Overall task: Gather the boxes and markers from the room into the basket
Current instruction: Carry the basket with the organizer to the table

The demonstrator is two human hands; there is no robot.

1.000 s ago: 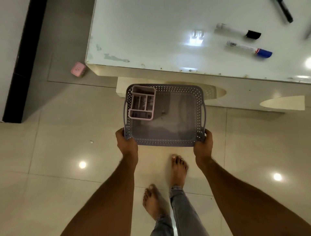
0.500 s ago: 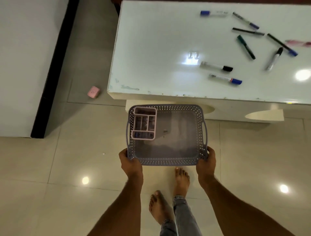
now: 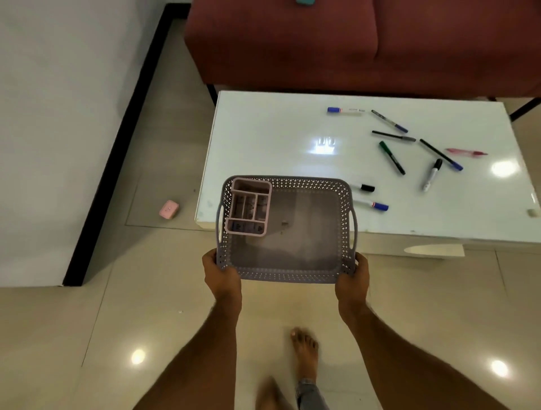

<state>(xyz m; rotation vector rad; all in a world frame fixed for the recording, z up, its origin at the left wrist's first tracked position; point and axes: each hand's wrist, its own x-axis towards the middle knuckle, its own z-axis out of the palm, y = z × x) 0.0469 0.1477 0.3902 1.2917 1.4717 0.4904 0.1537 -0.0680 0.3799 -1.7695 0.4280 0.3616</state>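
Note:
I hold a grey perforated basket (image 3: 287, 276) in front of me, my left hand (image 3: 221, 276) on its near left corner and my right hand (image 3: 351, 276) on its near right corner. A pink divided box (image 3: 248, 206) sits in the basket's far left corner. Several markers lie on the white table (image 3: 263, 140): a green one (image 3: 391, 157), a black-capped one (image 3: 363, 187), a blue-capped one (image 3: 373, 204) and others further right. A small pink box (image 3: 169, 209) lies on the floor left of the table.
A dark red sofa (image 3: 351, 44) stands behind the table. A white wall with a black skirting (image 3: 117, 146) runs along the left. A teal object (image 3: 305, 2) rests on the sofa's top edge. My bare feet (image 3: 304, 351) are on the tiled floor.
The view has tilted up and back: the whole table, more markers and the sofa have come into sight. The basket has risen over the table's near left edge, both hands still on it.

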